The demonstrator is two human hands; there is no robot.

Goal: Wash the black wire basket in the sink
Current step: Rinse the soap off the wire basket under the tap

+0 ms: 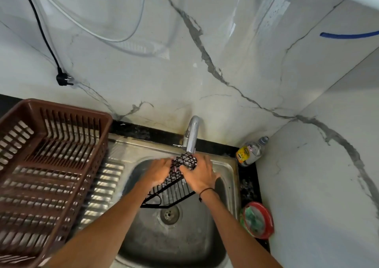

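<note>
Black lattice wire basket (174, 182) tilted under tap (192, 136)

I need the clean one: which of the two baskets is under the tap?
The black wire basket, held over the steel sink; the brown plastic basket sits left on the drainboard.

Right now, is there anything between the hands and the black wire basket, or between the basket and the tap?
Nothing visible. The left hand and right hand already hold the black wire basket directly, over the sink. Its top end sits just below the tap spout.
</note>
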